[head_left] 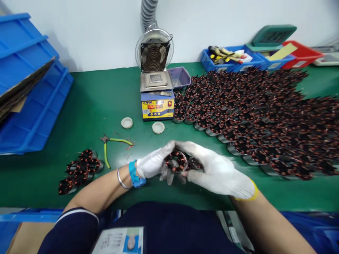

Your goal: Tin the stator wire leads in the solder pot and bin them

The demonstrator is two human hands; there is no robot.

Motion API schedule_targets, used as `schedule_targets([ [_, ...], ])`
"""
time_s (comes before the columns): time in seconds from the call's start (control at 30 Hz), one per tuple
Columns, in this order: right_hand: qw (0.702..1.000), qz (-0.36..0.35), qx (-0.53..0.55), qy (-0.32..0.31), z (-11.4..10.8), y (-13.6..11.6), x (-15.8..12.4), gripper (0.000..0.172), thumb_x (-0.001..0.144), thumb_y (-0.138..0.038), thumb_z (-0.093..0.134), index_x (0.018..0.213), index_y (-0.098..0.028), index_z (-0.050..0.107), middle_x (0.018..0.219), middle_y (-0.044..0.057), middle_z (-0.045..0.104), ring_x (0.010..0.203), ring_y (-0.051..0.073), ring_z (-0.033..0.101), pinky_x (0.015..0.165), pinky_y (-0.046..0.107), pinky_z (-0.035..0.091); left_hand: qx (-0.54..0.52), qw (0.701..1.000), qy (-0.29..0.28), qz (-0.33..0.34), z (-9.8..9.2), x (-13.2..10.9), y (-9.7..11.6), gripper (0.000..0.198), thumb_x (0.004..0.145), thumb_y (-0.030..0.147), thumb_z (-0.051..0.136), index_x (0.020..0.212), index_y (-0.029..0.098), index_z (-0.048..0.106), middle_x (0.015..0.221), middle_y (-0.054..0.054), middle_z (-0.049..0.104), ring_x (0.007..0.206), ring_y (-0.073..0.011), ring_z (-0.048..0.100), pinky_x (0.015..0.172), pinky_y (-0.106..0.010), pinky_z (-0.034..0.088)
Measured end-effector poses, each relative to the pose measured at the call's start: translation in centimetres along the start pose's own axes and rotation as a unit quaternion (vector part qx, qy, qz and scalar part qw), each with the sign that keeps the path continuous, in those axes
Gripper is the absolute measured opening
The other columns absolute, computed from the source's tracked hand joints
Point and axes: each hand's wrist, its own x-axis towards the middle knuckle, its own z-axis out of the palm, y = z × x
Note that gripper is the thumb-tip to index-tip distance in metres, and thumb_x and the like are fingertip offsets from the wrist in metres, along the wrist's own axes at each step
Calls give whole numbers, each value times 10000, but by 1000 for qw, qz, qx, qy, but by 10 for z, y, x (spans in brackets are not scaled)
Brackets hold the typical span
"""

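Note:
Above the front part of the green table, my white-gloved left hand has its thumb and greyed fingertips around a motor stator with copper windings. My right hand, also gloved, curves around a second stator just right of the first. The right thumb and fingers reach to the edge of the first stator, and the palm hides part of the second. Green-handled cutting pliers lie spread on the table left of my hands, near scattered copper wire bits.
Several stators stand at the left, and a large mass of them covers the right. A solder pot with a lit display stands behind my hands, two white dishes before it. Blue crates lean at left; tool bins line the back.

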Motion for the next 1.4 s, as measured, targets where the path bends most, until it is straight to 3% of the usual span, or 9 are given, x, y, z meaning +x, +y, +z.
schedule_targets([
  [0.1,995,30,-72,63,10,-4,-1,695,738,-195,639,1423,-187,523,1246,131,660,1103,269,699,894,389,620,86,993,-43,64,7,-3,9,603,694,649,794,1023,157,681,837,-92,721,646,-214,681,505,-266,521],
  [0.27,981,38,-149,120,24,-8,-4,476,756,-236,666,1228,-182,637,1094,140,636,912,253,703,743,359,623,302,939,96,133,20,-10,17,476,671,113,718,1140,158,648,1054,-90,729,932,-294,679,802,-358,546],
  [0.43,974,-9,-175,140,26,-8,-6,376,780,-208,628,1155,-184,643,1148,144,620,1020,256,675,782,356,620,450,868,154,141,24,-12,15,228,727,126,616,932,189,693,802,-52,705,712,-241,648,641,-312,465],
  [0.57,964,1,-225,144,23,-8,-9,437,743,-191,640,1179,-187,628,1158,137,635,1040,265,665,801,376,616,413,902,104,72,13,-18,28,190,756,194,581,568,195,547,526,0,575,488,-137,497,499,-247,365],
  [0.73,961,-5,-230,152,14,-10,-15,452,720,-185,652,1172,-174,638,1122,147,656,985,274,663,766,373,611,153,981,73,97,-9,-30,53,204,747,386,605,740,184,633,492,21,570,347,-113,442,380,-226,321],
  [0.83,964,-2,-228,138,13,-13,-16,479,705,-155,652,1183,-177,653,1119,146,666,989,278,663,760,361,603,163,939,193,233,-8,-26,49,256,755,428,670,847,191,640,692,-18,667,516,-149,583,479,-241,424],
  [0.97,967,-23,-217,135,14,-11,-16,515,713,-185,634,1227,-178,626,1092,133,679,977,283,667,819,416,597,383,886,154,212,5,-17,31,132,802,304,678,734,200,633,696,-3,642,640,-140,562,610,-239,429],
  [1.23,984,20,-144,99,11,-14,-24,580,723,-213,615,1293,-191,511,1134,115,681,953,250,724,743,356,618,198,917,239,253,-1,-23,41,171,835,366,644,783,204,623,672,8,626,534,-127,530,523,-234,420],
  [1.4,988,38,-116,94,12,-13,-27,551,709,-209,622,1253,-204,531,1127,103,699,913,248,741,741,353,619,343,906,138,206,4,-21,40,156,809,286,674,687,205,620,620,24,584,574,-119,493,589,-228,411],
])
